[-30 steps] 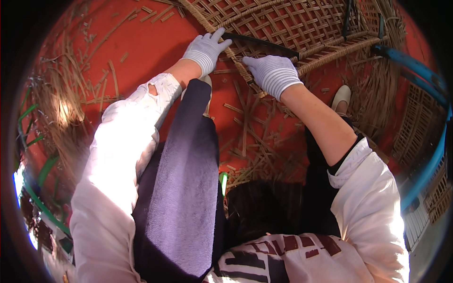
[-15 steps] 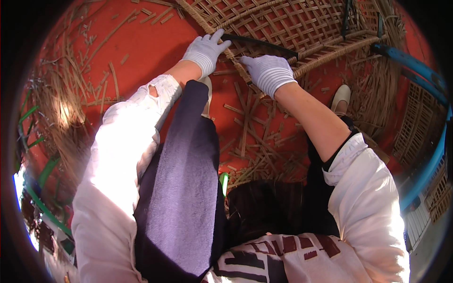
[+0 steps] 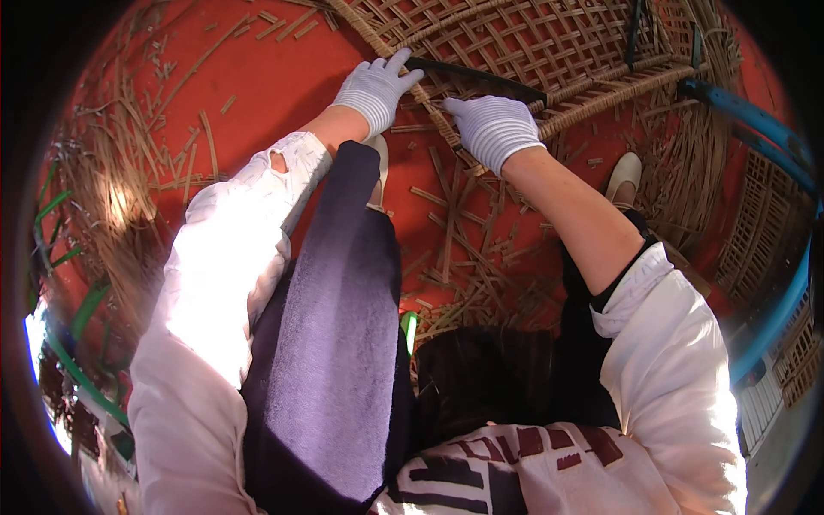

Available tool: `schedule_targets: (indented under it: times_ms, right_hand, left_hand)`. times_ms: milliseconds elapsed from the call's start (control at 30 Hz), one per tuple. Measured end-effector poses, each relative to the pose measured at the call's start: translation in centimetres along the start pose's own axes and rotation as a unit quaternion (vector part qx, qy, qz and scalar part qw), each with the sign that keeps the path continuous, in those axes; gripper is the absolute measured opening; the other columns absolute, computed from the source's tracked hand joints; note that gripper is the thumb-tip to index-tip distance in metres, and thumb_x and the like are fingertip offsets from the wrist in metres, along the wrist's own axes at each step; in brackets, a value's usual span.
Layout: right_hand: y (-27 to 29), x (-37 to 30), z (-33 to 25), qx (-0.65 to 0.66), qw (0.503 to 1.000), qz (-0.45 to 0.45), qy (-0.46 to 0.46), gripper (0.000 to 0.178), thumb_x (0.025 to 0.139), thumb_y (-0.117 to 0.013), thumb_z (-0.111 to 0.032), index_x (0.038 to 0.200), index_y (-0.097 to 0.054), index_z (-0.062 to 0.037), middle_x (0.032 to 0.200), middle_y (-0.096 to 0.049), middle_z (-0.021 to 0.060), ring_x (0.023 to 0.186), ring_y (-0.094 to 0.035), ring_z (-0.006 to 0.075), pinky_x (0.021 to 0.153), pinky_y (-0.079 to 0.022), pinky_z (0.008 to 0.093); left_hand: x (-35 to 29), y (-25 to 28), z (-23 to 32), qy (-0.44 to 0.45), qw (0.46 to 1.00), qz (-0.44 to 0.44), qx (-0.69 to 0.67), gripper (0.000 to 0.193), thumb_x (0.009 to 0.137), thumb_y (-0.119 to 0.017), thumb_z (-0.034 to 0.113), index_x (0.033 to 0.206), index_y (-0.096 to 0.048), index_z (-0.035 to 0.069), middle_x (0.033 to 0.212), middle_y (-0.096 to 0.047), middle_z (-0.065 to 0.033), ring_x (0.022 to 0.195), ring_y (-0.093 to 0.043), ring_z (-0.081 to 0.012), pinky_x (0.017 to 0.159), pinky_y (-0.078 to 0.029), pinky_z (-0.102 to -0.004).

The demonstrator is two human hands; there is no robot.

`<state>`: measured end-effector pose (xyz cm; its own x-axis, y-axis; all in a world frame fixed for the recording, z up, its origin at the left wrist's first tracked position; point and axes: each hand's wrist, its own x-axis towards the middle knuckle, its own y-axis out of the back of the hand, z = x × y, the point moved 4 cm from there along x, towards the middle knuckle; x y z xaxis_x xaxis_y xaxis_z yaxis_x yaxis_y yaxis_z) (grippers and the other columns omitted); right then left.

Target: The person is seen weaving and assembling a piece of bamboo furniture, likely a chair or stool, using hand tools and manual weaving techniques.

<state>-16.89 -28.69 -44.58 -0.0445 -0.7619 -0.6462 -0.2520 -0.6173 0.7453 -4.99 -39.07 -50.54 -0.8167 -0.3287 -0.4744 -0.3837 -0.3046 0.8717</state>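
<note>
A woven rattan panel point(image 3: 515, 45) with a wrapped rim leans at the top of the view, its near corner toward me. My left hand point(image 3: 371, 91), in a pale knitted glove, grips the panel's left rim, thumb and forefinger parted across it. My right hand point(image 3: 496, 130), gloved alike, is closed just inside the corner, thumb side toward that rim. Whatever its fingers pinch is hidden beneath the hand. Between both hands and beyond runs a dark flat bar point(image 3: 476, 81) along the panel.
Cut rattan strips point(image 3: 463, 223) litter the red floor point(image 3: 257, 86). Bundles of long strips lie at left point(image 3: 116, 189) and right point(image 3: 687, 180). Blue tubing point(image 3: 755, 112) and another woven panel point(image 3: 755, 223) stand at right. A dark purple cloth point(image 3: 330, 343) covers my left leg.
Hardly anything differs. My right hand and the panel sit slightly farther right in the picture; both hands keep their grip shape.
</note>
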Motion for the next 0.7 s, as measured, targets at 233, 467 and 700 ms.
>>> schedule_targets:
  times_ms: [233, 467, 700]
  right_hand:
    - [0.3, -0.2, 0.3, 0.011, 1.0, -0.013, 0.002, 0.032, 0.097, -0.041, -0.023, 0.126, -0.056, -0.0241, 0.094, -0.07, 0.0143, 0.089, -0.067, 0.0331, 0.077, -0.053, 0.0468]
    - [0.0, 0.5, 0.3, 0.022, 1.0, -0.003, 0.0, 0.032, 0.097, -0.04, -0.026, 0.124, -0.058, -0.0261, 0.097, -0.069, 0.0149, 0.09, -0.067, 0.0338, 0.078, -0.053, 0.0471]
    - [0.8, 0.3, 1.3, -0.001, 1.0, -0.018, 0.016, 0.034, 0.097, -0.04, -0.031, 0.126, -0.058, -0.0273, 0.1, -0.069, 0.0135, 0.09, -0.067, 0.034, 0.079, -0.053, 0.0469]
  left_hand:
    - [-0.1, 0.4, 0.0, 0.005, 1.0, -0.016, -0.008, 0.073, 0.077, -0.066, 0.005, 0.143, -0.042, 0.021, 0.154, -0.026, -0.0133, 0.125, -0.047, -0.0293, 0.103, -0.04, -0.0388]
    - [0.0, 0.3, -0.1, -0.002, 1.0, -0.007, -0.012, 0.072, 0.078, -0.067, 0.006, 0.143, -0.042, 0.021, 0.153, -0.027, -0.0122, 0.125, -0.047, -0.0287, 0.103, -0.039, -0.0387]
    - [0.0, 0.4, 0.0, -0.004, 1.0, 0.007, -0.001, 0.069, 0.079, -0.065, 0.005, 0.142, -0.042, 0.022, 0.152, -0.028, -0.0123, 0.123, -0.049, -0.0295, 0.101, -0.042, -0.0388]
